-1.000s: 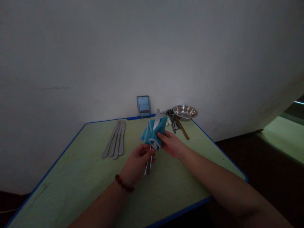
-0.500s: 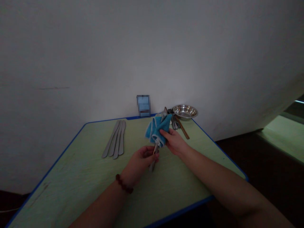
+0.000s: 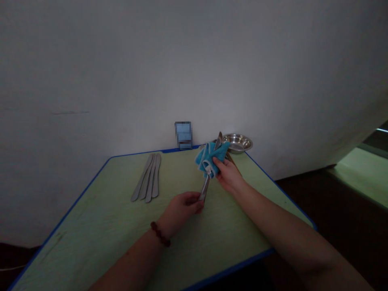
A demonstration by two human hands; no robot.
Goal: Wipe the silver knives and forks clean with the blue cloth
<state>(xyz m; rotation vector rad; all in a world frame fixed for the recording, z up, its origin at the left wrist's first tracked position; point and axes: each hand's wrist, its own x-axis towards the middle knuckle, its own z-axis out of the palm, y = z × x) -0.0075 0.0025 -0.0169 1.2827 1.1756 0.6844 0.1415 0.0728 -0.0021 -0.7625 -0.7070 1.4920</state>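
My left hand (image 3: 188, 205) pinches the lower end of a metal table knife (image 3: 205, 188), which slants up and away to the right. A blue cloth (image 3: 209, 155) with pale edging is folded around the knife's middle, and the blade's tip shows above it. My right hand (image 3: 228, 173) grips the cloth around the knife, thumb on top. On the table to the left, several grey metal knives (image 3: 148, 178) lie side by side, handles and blades roughly parallel.
A shiny steel bowl (image 3: 238, 142) stands at the table's back right corner. Wooden chopsticks (image 3: 234, 162) lie partly hidden behind my right hand. A small pixelated screen (image 3: 183, 135) leans on the wall. The greenish table (image 3: 115, 230) has a blue edge.
My right hand and the cloth have moved up and to the right, away from my left hand, and more of the knife shows between them. The cloth now covers the other cutlery behind.
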